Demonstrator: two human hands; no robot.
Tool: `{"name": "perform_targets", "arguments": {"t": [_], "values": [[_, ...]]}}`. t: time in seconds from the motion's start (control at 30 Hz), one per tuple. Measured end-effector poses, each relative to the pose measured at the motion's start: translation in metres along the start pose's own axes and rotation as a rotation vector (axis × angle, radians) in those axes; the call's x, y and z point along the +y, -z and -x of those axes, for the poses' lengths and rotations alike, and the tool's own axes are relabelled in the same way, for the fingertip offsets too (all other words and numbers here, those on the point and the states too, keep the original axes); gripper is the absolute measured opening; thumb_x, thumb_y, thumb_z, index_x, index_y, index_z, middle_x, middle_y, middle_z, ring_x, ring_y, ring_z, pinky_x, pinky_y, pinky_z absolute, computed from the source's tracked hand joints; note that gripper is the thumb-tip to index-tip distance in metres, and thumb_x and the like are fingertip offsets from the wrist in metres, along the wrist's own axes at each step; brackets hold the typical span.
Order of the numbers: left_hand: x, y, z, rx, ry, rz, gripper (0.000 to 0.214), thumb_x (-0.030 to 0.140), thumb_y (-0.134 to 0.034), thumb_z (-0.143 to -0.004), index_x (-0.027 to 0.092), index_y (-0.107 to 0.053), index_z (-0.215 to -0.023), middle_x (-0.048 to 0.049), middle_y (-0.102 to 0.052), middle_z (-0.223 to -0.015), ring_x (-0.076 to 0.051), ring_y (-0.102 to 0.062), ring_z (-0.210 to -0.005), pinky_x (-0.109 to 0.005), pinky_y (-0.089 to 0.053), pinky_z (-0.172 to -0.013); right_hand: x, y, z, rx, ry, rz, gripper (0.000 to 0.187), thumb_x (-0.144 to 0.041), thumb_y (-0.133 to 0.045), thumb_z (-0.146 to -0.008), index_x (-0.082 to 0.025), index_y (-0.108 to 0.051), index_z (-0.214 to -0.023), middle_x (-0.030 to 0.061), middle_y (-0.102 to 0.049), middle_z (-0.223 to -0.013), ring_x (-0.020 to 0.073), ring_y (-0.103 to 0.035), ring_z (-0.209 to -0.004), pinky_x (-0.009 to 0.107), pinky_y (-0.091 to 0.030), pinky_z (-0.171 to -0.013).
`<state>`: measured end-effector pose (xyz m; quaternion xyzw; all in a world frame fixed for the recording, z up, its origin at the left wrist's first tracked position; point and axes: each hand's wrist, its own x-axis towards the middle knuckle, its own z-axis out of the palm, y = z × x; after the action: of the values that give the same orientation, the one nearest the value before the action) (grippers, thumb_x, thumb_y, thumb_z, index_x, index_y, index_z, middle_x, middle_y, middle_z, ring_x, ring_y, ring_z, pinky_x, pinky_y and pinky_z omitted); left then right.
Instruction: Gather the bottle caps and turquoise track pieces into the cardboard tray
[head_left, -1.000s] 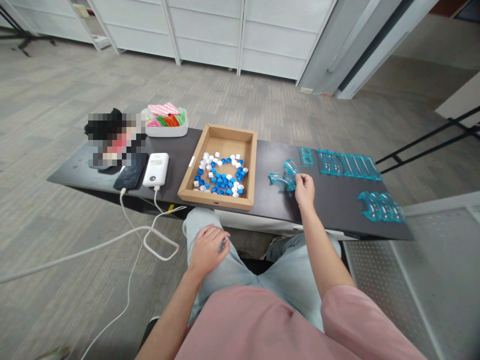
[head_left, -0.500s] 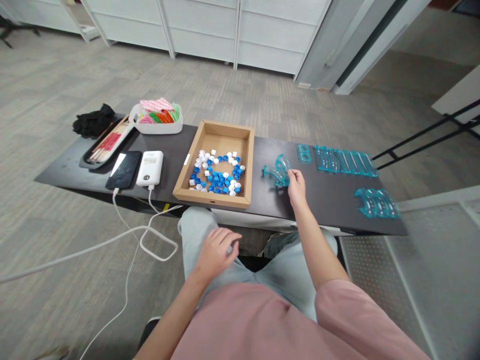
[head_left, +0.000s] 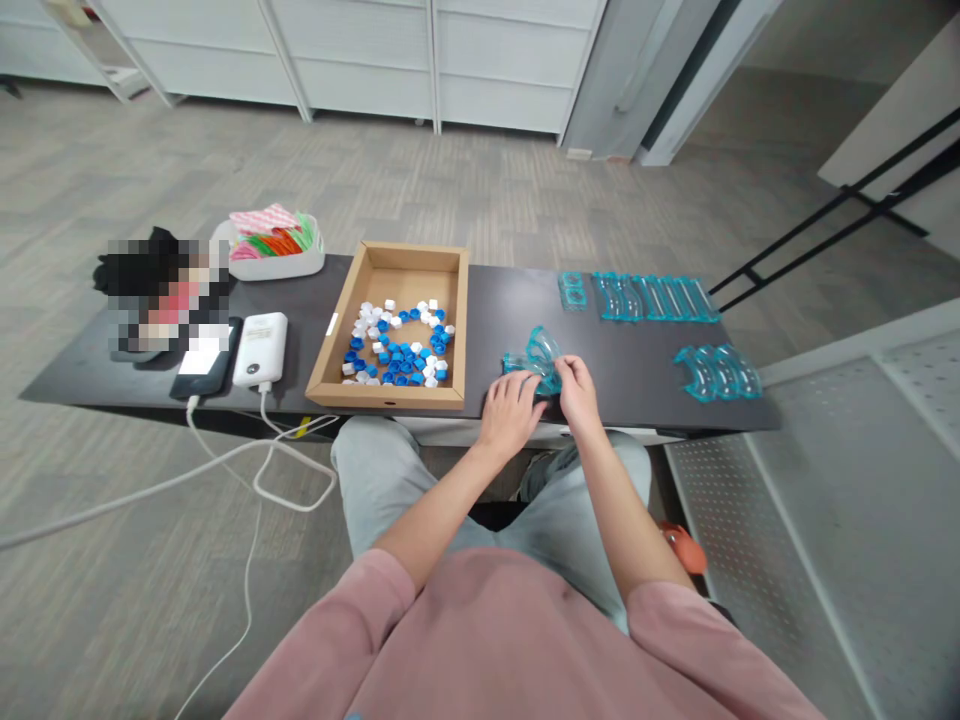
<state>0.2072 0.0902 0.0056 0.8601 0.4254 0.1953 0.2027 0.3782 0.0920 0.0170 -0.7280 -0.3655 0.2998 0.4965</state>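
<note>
Left hand (head_left: pixel 510 415) now up from lap, joined with right hand (head_left: pixel 579 392); fingers of both grasping teal curved pieces (head_left: pixel 536 358) on dark counter (head_left: pixel 645 385), beside cardboard tray (head_left: pixel 459 330). Grey carpet floor, white cabinets behind.

Clear glossy teal plastic track pieces (head_left: pixel 536 358) lie on a matt dark table (head_left: pixel 495 305) beside a cardboard tray (head_left: pixel 339 325).

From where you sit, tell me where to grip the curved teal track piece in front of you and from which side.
Take the curved teal track piece by its two ends, one in each hand, coming from the near edge of the table. It arches up off the dark top, so both ends look open to the left hand and right hand, already at it.
</note>
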Motion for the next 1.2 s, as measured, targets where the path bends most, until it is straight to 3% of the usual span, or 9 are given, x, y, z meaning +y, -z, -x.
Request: {"name": "perform_targets", "arguments": {"t": [0.23,0.37,0.53,0.67,0.77,0.87,0.97,1.07,1.2], "values": [[-0.005,-0.004,-0.004,-0.035,-0.051,0.007,0.037,0.029,-0.057,-0.123,0.043,-0.085,-0.141,-0.0123,-0.083,-0.153,-0.036,-0.082,-0.136,-0.067,-0.065,-0.125,-0.003,0.01,0.008,-0.004,-0.002,0.01,0.039,-0.078,-0.064,-0.079,-0.04,-0.058,-0.082,0.0072,-0.072,-0.088,0.0422,-0.07,-0.099,0.06,-0.057,-0.097],[-0.007,-0.001,-0.006,-0.083,-0.031,-0.036,0.037,0.025,-0.059,-0.12,0.041,-0.084,-0.143,-0.0144,-0.086,-0.14,-0.036,-0.081,-0.133,-0.062,-0.067,-0.12,-0.001,0.014,0.003,0.011,-0.009,0.01,0.04,-0.079,-0.064,-0.079,-0.04,-0.059,-0.084,0.0072,-0.074,-0.09,0.0423,-0.07,-0.102,0.058,-0.057,-0.095],[-0.001,0.008,-0.003,-0.028,-0.04,0.003,0.044,0.02,-0.057,-0.119,0.043,-0.085,-0.143,-0.0125,-0.087,-0.131,-0.034,-0.083,-0.125,-0.056,-0.073,-0.109,0.002,0.023,-0.013,0.055,0.001,-0.008,0.045,-0.083,-0.065,-0.077,-0.04,-0.058,-0.083,0.0063,-0.071,-0.089,0.0417,-0.07,-0.104,0.057,-0.058,-0.096],[0.009,0.037,0.009,0.031,-0.069,0.051,0.041,0.023,-0.055,-0.121,0.044,-0.086,-0.14,-0.011,-0.086,-0.128,-0.031,-0.083,-0.123,-0.052,-0.074,-0.109,-0.006,0.029,-0.029,0.086,0.06,-0.02,0.04,-0.079,-0.069,-0.08,-0.04,-0.061,-0.085,0.007,-0.072,-0.094,0.041,-0.07,-0.106,0.058,-0.059,-0.097],[-0.004,0.082,0.013,0.137,-0.042,0.07,0.038,0.025,-0.055,-0.122,0.044,-0.083,-0.14,-0.0098,-0.085,-0.125,-0.03,-0.083,-0.121,-0.051,-0.072,-0.112,-0.021,0.023,-0.043,0.054,0.128,-0.022,0.039,-0.078,-0.07,-0.085,-0.04,-0.062,-0.088,0.0069,-0.072,-0.095,0.0394,-0.069,-0.104,0.056,-0.059,-0.096],[-0.049,0.134,0.005,0.306,0.05,0.039,0.02,0.032,-0.072,-0.118,0.035,-0.08,-0.136,-0.0095,-0.082,-0.116,-0.033,-0.081,-0.116,-0.053,-0.069,-0.113,-0.046,-0.006,-0.058,-0.057,0.234,-0.031,0.043,-0.079,-0.068,-0.09,-0.037,-0.06,-0.092,0.0049,-0.07,-0.094,0.0346,-0.067,-0.1,0.051,-0.058,-0.094],[-0.107,0.172,-0.009,0.368,0.137,-0.022,0.023,0.035,-0.087,-0.107,0.027,-0.078,-0.126,-0.0079,-0.078,-0.111,-0.032,-0.079,-0.113,-0.05,-0.066,-0.111,-0.077,-0.06,-0.077,-0.227,0.36,-0.016,0.04,-0.073,-0.061,-0.102,-0.033,-0.059,-0.098,0.0038,-0.071,-0.097,0.0293,-0.066,-0.099,0.044,-0.057,-0.093],[-0.152,0.187,-0.02,0.293,0.178,-0.051,0.012,0.031,-0.084,-0.102,0.025,-0.076,-0.109,-0.0057,-0.075,-0.103,-0.027,-0.077,-0.103,-0.043,-0.065,-0.102,-0.111,-0.131,-0.097,-0.378,0.491,0.101,0.025,-0.054,-0.053,-0.112,-0.031,-0.058,-0.102,0.0056,-0.076,-0.109,0.0284,-0.067,-0.106,0.044,-0.056,-0.103],[-0.182,0.187,-0.023,0.097,0.148,-0.019,0.011,0.025,-0.081,-0.091,0.027,-0.07,-0.093,-0.0048,-0.076,-0.099,-0.026,-0.075,-0.098,-0.041,-0.066,-0.099,-0.143,-0.215,-0.121,-0.51,0.569,0.38,0.021,-0.036,-0.046,-0.117,-0.029,-0.062,-0.108,0.0111,-0.082,-0.128,0.0318,-0.069,-0.122,0.049,-0.053,-0.116]]}}
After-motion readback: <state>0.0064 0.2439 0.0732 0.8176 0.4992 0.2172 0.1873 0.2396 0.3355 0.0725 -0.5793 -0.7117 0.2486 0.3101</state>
